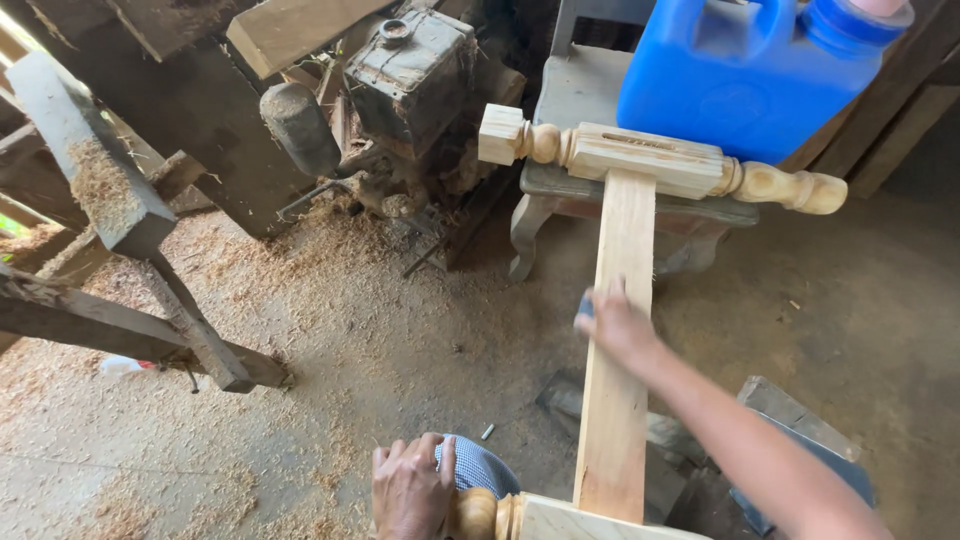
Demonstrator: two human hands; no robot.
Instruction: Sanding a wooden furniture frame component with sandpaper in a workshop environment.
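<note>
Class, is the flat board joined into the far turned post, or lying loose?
Joined: the board ends in the slot of the post, which it holds off the floor.

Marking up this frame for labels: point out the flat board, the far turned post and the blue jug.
flat board (pixel 620 300), head view, bare middle face
turned post (pixel 650 160), head view, square centre block
blue jug (pixel 740 95), head view, front wall

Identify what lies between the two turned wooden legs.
A flat pale wooden board spans from the far turned wooden leg to the near one; the right hand rests on it, head view.
</note>
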